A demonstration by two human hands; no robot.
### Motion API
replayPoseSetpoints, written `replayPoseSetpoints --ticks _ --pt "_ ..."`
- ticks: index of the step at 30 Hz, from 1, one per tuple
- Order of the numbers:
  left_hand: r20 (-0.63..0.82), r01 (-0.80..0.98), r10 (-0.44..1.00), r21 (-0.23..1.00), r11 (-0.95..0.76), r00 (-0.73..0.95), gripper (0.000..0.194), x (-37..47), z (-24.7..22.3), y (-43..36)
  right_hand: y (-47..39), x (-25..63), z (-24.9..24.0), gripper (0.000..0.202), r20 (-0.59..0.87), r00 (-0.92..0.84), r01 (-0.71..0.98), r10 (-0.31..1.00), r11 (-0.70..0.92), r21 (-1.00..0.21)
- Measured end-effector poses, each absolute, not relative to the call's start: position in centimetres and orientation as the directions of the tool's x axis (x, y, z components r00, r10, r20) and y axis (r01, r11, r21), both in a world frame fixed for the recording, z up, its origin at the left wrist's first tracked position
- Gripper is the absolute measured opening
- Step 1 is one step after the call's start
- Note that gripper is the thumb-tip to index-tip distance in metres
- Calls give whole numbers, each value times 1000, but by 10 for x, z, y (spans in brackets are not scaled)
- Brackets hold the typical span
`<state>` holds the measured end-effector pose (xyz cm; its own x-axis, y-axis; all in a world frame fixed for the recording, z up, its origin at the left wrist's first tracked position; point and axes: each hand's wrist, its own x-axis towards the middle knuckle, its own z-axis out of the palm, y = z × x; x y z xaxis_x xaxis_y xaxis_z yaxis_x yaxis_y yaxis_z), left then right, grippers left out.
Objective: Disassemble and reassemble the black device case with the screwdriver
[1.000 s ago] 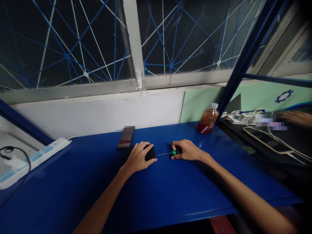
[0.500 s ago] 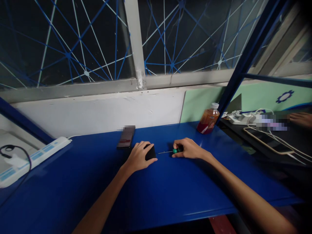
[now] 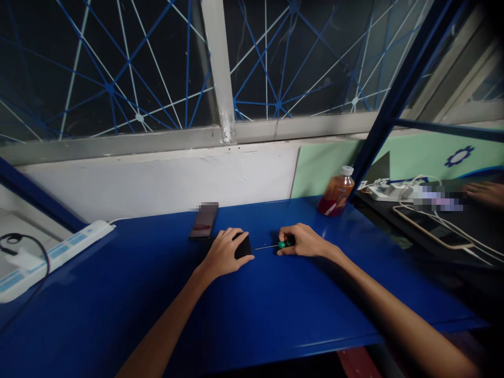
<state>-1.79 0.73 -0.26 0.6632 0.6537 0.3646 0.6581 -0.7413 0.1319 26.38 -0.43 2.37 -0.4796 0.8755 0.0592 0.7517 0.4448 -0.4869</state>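
Note:
On the blue table (image 3: 244, 310), my left hand (image 3: 226, 253) is closed around a small black box-like object (image 3: 243, 247), thumb on the near side and fingers over the far side. My right hand (image 3: 305, 240) grips the green and black handle of a screwdriver (image 3: 282, 244). The thin shaft points left, and its tip is at or very near the right side of the black object; whether they touch is too small to tell. A dark phone (image 3: 203, 221) lies just beyond my left hand.
A bottle (image 3: 336, 193) with reddish drink stands at the back right. A white power strip (image 3: 59, 257) lies at the left. On the dark neighbouring table are cables, another phone (image 3: 433, 227) and another person's hand (image 3: 486, 193).
My right hand and the screwdriver have shifted very slightly left, toward the black object. My left hand has stayed in place.

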Motion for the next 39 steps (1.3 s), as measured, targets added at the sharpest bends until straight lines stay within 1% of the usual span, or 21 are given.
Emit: replayPoseSetpoints --ticks 8,14,20,30,39 --pt "379 650 646 138 -747 662 56 -18 -3 8 -7 263 26 32 95 -498 745 862 481 -461" --pt "363 660 654 128 -741 664 56 -18 -2 8 -9 264 30 20 142 -519 710 843 518 -477" --pt "372 653 649 135 -745 664 55 -18 -1 7 -7 265 30 21 157 -515 697 843 518 -495" --pt "347 666 659 117 -736 667 57 -18 -2 8 -7 266 28 19 162 -531 673 832 530 -515" --pt "346 668 658 110 -736 669 57 -18 -3 8 -5 267 26 18 154 -523 691 838 523 -499"
